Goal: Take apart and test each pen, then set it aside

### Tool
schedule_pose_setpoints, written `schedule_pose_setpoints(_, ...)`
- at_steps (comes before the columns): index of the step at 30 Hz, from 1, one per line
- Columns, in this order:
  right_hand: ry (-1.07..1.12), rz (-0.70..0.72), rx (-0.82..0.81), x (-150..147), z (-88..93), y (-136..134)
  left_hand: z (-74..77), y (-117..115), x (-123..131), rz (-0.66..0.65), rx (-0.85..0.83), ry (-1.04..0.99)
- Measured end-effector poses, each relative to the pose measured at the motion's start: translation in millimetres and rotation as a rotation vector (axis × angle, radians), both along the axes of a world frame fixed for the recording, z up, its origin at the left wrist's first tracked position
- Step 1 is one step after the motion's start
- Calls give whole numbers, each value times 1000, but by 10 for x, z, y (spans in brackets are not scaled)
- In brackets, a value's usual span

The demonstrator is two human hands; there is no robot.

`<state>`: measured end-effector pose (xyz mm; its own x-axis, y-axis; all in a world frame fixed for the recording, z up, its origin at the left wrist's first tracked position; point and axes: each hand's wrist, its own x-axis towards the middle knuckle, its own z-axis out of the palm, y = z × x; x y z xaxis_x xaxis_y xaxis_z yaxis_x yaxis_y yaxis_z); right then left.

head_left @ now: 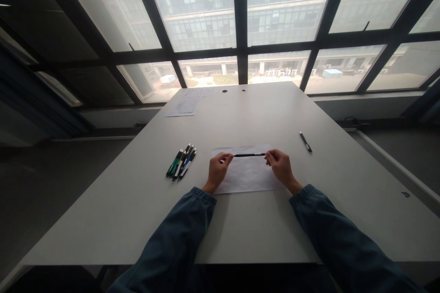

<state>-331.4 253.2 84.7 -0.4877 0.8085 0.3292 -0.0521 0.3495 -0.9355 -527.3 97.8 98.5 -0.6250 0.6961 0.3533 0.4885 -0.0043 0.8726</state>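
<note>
Between my two hands a black pen (pixel 249 155) lies level, above a sheet of white paper (pixel 252 176). The fingertips of my left hand (pixel 219 168) pinch one end of the pen. At the opposite end, my right hand (pixel 279 165) closes its thumb and fingers on it. To the left of my left hand is a bunch of several pens (pixel 181 163) in green, black, white and blue. Off to the right of my right hand a single black pen (pixel 305 142) rests by itself on the white table (pixel 247 123).
Printed papers (pixel 184 104) lie near the table's far left edge. Two small round holes, one of them a dark hole (pixel 224 91), are at the far edge. A small dark mark (pixel 406 194) shows at the right. Beyond the table stand tall framed windows (pixel 199 4).
</note>
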Motion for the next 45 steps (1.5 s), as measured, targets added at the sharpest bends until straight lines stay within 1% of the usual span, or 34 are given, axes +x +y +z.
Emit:
schedule_pose_setpoints(26, -5, -2, 19, -2, -20, 17, 9, -8, 2, -4, -6, 8)
schedule_pose_setpoints(35, -10, 0, 5, -5, 13, -3, 2, -2, -2, -7, -12, 5)
schedule_pose_setpoints(45, -17, 2, 31, -3, -24, 15, 24, -3, 12, -1, -18, 11)
